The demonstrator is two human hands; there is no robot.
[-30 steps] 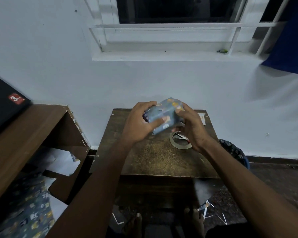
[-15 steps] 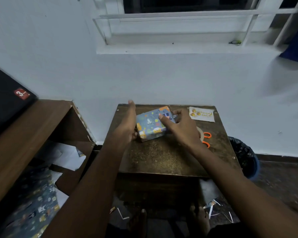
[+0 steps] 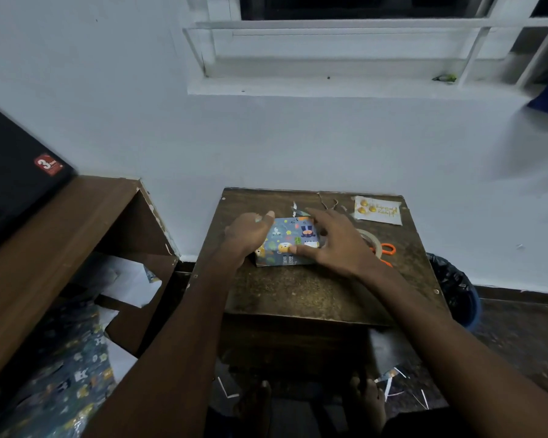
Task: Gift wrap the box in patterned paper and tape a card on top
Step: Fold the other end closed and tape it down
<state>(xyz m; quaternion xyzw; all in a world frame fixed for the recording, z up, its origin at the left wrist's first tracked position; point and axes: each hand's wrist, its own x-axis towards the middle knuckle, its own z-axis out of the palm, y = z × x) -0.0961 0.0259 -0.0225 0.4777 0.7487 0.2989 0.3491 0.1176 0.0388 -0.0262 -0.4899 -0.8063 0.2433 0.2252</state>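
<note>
A small box wrapped in blue patterned paper (image 3: 287, 243) lies flat on the dark wooden table (image 3: 310, 289). My left hand (image 3: 246, 232) rests against the box's left side with fingers straight. My right hand (image 3: 332, 243) lies over the box's right part, fingers spread, thumb on its front top edge. A white card with yellow print (image 3: 377, 210) lies at the table's far right corner. A tape roll (image 3: 370, 238) sits right of my right hand, partly hidden by it.
Orange-handled scissors (image 3: 386, 249) lie beside the tape. Paper scraps (image 3: 298, 211) lie behind the box. A wooden shelf (image 3: 76, 235) stands to the left with patterned paper (image 3: 60, 374) below it. A dark bin (image 3: 454, 289) stands right of the table. My bare feet (image 3: 314, 403) are under the table.
The box was held up in both hands a second ago; it has come down flat onto the table. My hands have loosened and now lie on its sides and top.
</note>
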